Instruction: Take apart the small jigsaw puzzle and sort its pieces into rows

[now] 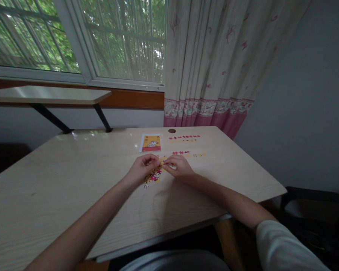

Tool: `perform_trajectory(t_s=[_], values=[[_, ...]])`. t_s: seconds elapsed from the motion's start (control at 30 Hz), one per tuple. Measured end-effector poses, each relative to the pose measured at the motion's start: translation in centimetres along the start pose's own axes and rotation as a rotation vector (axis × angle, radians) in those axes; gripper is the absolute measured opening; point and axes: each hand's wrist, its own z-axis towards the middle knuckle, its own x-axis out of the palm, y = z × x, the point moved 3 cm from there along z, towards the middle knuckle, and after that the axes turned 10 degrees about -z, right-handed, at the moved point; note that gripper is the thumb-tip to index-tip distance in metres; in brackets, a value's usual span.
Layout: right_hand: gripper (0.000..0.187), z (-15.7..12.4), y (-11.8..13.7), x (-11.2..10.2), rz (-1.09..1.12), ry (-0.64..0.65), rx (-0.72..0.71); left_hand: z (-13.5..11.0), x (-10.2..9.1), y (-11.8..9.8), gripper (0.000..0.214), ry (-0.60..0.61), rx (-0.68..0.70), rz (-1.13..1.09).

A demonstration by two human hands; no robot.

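Note:
My left hand point(144, 166) and my right hand point(179, 165) meet over a small heap of jigsaw pieces point(156, 175) in yellow, red, white and black. The fingers of both are closed in a pinch. A small yellow jigsaw piece point(162, 163) shows between the two sets of fingertips; its outline is too small to make out. Part of the heap is hidden beneath the left fingers. Just beyond the hands lies a picture card point(151, 143), yellow and red with a white figure. Rows of red jigsaw pieces point(184, 137) and yellow jigsaw pieces point(196, 154) lie to its right.
The light wooden table point(73, 188) has a round cable hole point(172, 131) near its back edge. A raised shelf point(51, 95) on black legs stands at the back left. Behind are a window point(124, 41) and a curtain point(203, 67). A dark chair point(313, 195) is at the right.

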Motion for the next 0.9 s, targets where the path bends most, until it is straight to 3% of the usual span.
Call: perform_trajectory(t_s=[0.33,0.5,0.9], values=[[0.009,0.5,0.2,-0.9,0.190,-0.037,0.131,-0.2,0.1,0.7,0.029,0.026,-0.003,0.069],[0.008,0.5,-0.1,-0.8,0.231,-0.022,0.117,-0.1,0.1,0.4,0.027,0.018,-0.015,0.097],[0.023,0.0,-0.2,-1.2,-0.046,-0.138,-0.062,0.0,-0.2,-0.1,0.015,-0.039,-0.016,0.089]])
